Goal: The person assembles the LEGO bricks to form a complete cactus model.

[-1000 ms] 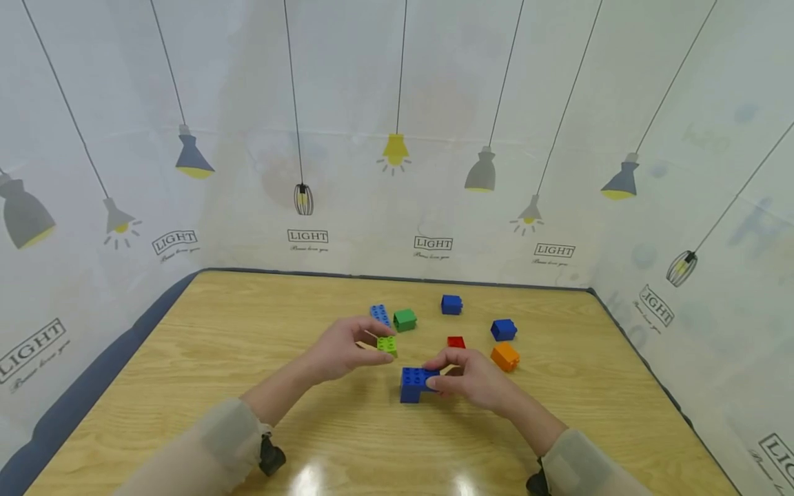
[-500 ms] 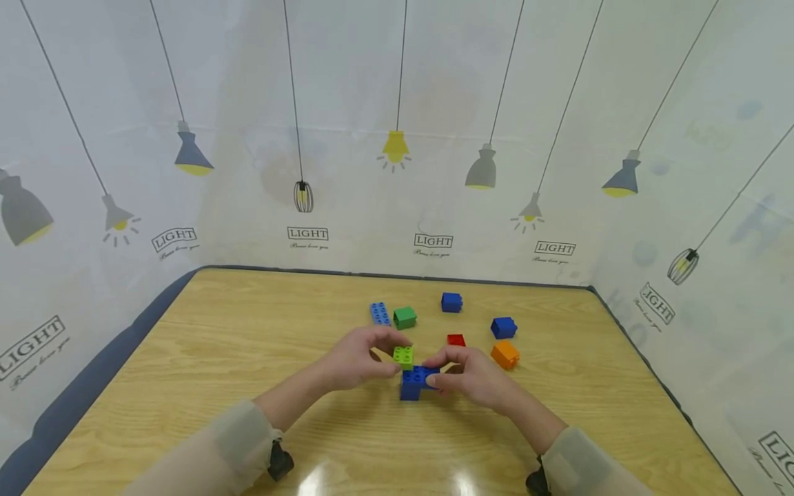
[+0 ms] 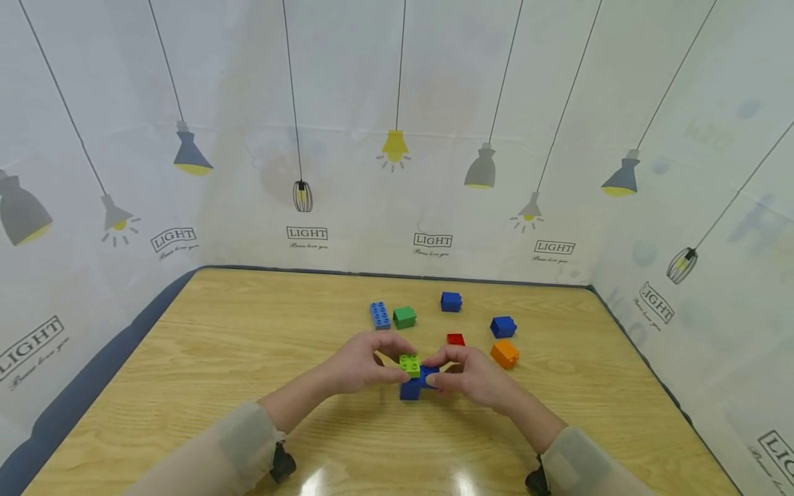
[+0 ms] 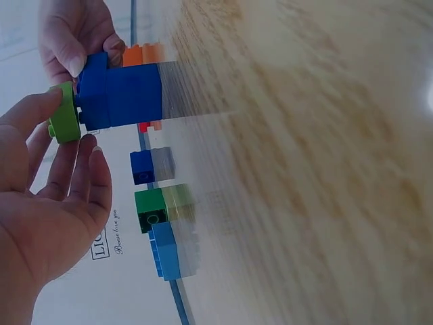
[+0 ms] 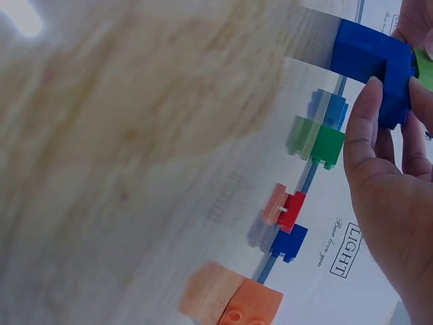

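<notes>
My left hand pinches a lime-green toy building brick between thumb and fingers, over the left end of an overhanging blue brick. That blue brick sits on a lower blue brick, which stands on the table. In the left wrist view the lime brick is slightly tilted at the blue studs, with a narrow gap still showing. My right hand grips the free right end of the upper blue brick, thumb and fingers on opposite sides. The fingers hide part of both bricks.
Beyond my hands on the wooden table lie a light blue brick, a green brick, a red brick and an orange brick. Two dark blue bricks, one farther back, lie on their sides. A printed curtain surrounds the table.
My left hand has carried the lime-green brick right and toward me, from beside the blue bricks to over their left end. The right hand has kept its grip in place.
</notes>
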